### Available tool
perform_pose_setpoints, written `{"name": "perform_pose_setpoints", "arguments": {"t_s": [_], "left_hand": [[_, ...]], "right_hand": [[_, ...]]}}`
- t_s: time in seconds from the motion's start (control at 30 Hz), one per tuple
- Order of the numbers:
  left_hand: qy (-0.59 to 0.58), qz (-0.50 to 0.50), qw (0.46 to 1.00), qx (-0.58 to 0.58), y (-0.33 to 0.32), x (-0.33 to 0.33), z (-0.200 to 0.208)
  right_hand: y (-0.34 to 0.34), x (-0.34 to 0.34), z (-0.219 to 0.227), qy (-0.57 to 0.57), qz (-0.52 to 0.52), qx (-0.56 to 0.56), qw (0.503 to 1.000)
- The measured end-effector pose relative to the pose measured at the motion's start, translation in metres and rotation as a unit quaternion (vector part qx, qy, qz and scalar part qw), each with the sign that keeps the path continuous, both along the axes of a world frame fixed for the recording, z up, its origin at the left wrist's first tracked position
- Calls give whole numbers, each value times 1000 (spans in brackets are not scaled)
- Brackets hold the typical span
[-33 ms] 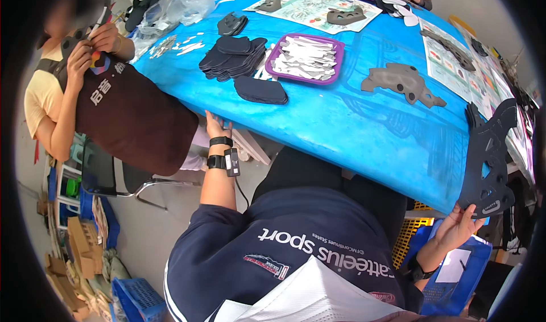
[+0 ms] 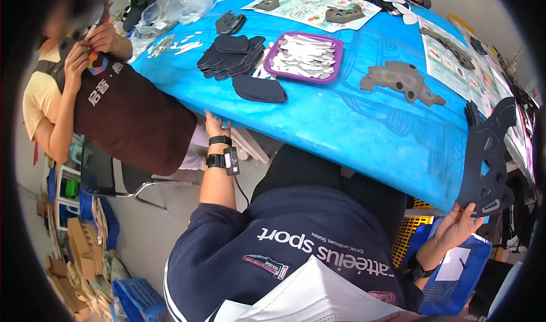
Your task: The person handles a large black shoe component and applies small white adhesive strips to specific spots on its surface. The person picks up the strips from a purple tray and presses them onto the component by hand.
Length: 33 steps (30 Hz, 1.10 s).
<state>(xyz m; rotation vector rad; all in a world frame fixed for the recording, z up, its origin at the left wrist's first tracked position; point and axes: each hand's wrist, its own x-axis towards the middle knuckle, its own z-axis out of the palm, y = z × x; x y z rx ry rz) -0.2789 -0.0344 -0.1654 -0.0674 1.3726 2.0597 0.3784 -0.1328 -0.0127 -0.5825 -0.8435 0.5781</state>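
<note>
At the table's right corner, my right hand (image 2: pixel 462 225) pinches the lower edge of a dark navy shoe upper piece (image 2: pixel 488 182) between thumb and fingers. The piece has cut-out holes and lies along the table edge. My left hand (image 2: pixel 216 126) rests against the near left edge of the blue-covered table (image 2: pixel 318 131), fingers stretched out, with nothing seen in it. Closest to that hand on the table is a flat stack of dark rounded pieces (image 2: pixel 259 89). A grey shoe upper piece (image 2: pixel 395 80) lies alone toward the right.
A purple tray (image 2: pixel 339 60) of white strips stands beside more dark stacked pieces (image 2: pixel 227 60). Printed sheets (image 2: pixel 296 9) lie farther back. At left, another person in a brown apron (image 2: pixel 131 117) holds a dark piece. A blue crate (image 2: pixel 475 271) sits below my right hand.
A white strip at the other person's fingers shows less than before. The view has shifted very slightly; my hands have not visibly moved.
</note>
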Motion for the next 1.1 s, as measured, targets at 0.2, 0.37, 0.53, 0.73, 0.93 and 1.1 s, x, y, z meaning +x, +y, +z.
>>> {"name": "perform_pose_setpoints", "arguments": {"t_s": [0.2, 0.37, 0.53, 0.73, 0.93, 1.1], "left_hand": [[-149, -61, 986, -44, -2, -22, -28], [-193, -98, 976, 35, 4, -32, -97], [-63, -348, 930, 104, -15, -33, -148], [-110, -193, 975, 25, -29, 8, -142], [-109, -319, 896, 290, -18, 43, -113], [-82, -230, 944, 220, -16, 38, -131]], "right_hand": [[3, -26, 0, 30, -108, -83, 990], [-10, -66, -6, -80, -12, -242, 967], [-23, -89, -20, -106, 263, -164, 945], [-25, -102, -33, -43, 295, -134, 945], [-21, -79, -37, 25, 347, -136, 928], [-18, -61, -57, -16, 273, -185, 944]]}}
